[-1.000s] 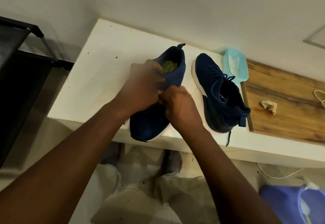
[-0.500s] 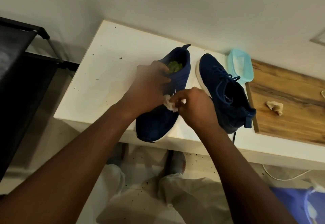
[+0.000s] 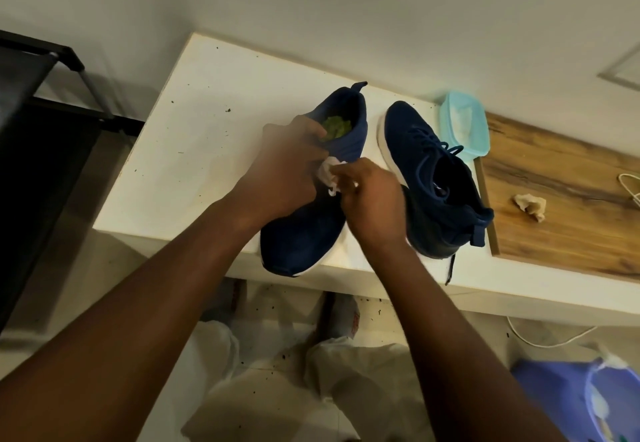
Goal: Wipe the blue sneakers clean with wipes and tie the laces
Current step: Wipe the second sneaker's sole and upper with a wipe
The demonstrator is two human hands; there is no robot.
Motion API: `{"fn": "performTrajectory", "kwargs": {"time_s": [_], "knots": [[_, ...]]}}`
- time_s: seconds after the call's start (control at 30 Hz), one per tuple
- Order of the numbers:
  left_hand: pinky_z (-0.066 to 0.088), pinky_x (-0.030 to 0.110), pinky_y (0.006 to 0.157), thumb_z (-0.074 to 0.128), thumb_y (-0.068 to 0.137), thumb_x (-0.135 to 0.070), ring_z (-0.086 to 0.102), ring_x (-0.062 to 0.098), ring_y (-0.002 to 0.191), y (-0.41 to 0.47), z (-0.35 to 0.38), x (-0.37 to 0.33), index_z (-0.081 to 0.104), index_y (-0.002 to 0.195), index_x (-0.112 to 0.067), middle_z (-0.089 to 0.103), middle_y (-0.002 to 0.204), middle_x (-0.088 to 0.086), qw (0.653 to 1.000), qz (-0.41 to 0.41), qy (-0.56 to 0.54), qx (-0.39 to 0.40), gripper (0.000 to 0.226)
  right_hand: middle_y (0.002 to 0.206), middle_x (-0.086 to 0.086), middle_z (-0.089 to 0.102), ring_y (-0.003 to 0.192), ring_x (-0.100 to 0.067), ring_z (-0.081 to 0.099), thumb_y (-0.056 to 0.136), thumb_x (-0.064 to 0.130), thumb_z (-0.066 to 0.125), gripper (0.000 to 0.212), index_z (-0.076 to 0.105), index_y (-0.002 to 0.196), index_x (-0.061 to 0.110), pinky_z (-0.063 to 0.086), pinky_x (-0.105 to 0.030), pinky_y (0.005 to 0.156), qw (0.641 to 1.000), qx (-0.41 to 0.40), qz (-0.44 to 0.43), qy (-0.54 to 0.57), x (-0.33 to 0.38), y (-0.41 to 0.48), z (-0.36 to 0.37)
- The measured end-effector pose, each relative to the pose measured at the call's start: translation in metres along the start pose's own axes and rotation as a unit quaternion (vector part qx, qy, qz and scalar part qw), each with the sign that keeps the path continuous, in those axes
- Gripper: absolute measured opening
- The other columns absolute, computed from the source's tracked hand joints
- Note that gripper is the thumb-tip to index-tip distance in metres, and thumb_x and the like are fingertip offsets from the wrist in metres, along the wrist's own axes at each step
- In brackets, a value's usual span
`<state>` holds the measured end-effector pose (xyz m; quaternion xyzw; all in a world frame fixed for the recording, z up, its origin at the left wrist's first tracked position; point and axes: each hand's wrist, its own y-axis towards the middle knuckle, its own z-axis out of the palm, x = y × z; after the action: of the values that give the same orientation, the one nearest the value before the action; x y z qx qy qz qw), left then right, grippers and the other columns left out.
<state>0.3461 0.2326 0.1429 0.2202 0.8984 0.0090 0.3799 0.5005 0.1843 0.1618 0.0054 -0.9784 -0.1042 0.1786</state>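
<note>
Left hand (image 3: 284,167) fingers clamp left sneaker (image 3: 311,206) collar; right hand (image 3: 370,202) pinches wipe (image 3: 327,173). Knit upper likely soft, so brace there.

Open white top to my left, crowded to my right.
Bare table (image 3: 194,136) left of the near shoe (image 3: 311,219); on the right the second shoe (image 3: 433,178), tub (image 3: 464,129) and board (image 3: 568,199) with a used wipe (image 3: 530,81) block passage.

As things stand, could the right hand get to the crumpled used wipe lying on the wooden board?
Probably yes: the right hand already holds a white wipe, but only the second sneaker lies between it and the crumpled wipe.
</note>
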Motion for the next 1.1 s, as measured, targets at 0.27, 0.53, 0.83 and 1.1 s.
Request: {"fn": "performTrajectory", "kwargs": {"time_s": [0.27,0.53,0.83,1.1], "knots": [[0.028,0.014,0.1,0.068,0.082,0.001,0.028,0.018,0.126,-0.001,0.001,-0.002,0.066,0.131,-0.01,0.042,0.146,-0.009,1.0,-0.001,-0.008,0.004,0.05,0.095,-0.001,0.071,0.082,-0.027,0.066,0.09,0.02,0.062,0.019,0.078,0.102,0.023,0.052,-0.034,0.066,0.996,0.033,-0.001,-0.083,-0.013,0.006,-0.008],[0.027,0.015,0.101,0.069,0.083,0.001,0.027,0.019,0.129,-0.002,-0.002,-0.006,0.063,0.133,-0.012,0.041,0.147,-0.008,1.0,-0.014,-0.015,0.022,0.053,0.097,0.004,0.075,0.085,-0.022,0.067,0.085,0.016,0.07,0.021,0.08,0.097,0.03,0.055,-0.037,0.071,0.988,0.151,-0.015,-0.006,-0.014,0.0,-0.015],[0.038,0.037,0.107,0.063,0.08,-0.023,0.033,0.025,0.132,-0.003,-0.007,-0.004,0.069,0.128,-0.021,0.046,0.146,-0.008,1.0,-0.01,-0.01,0.004,0.048,0.081,0.001,0.074,0.075,-0.011,0.069,0.087,0.006,0.071,0.012,0.078,0.093,0.013,0.057,-0.028,0.068,0.941,0.107,0.103,0.305,-0.003,0.003,-0.017],[0.034,0.026,0.113,0.06,0.081,-0.018,0.044,0.012,0.138,-0.003,-0.027,-0.034,0.073,0.115,-0.022,0.058,0.141,-0.005,0.982,0.006,-0.128,-0.136,0.037,0.118,-0.012,0.069,0.1,-0.022,0.069,0.097,0.005,0.042,0.039,0.057,0.133,0.009,0.058,-0.039,0.087,0.597,0.175,0.293,0.726,-0.02,-0.005,-0.048]]}}
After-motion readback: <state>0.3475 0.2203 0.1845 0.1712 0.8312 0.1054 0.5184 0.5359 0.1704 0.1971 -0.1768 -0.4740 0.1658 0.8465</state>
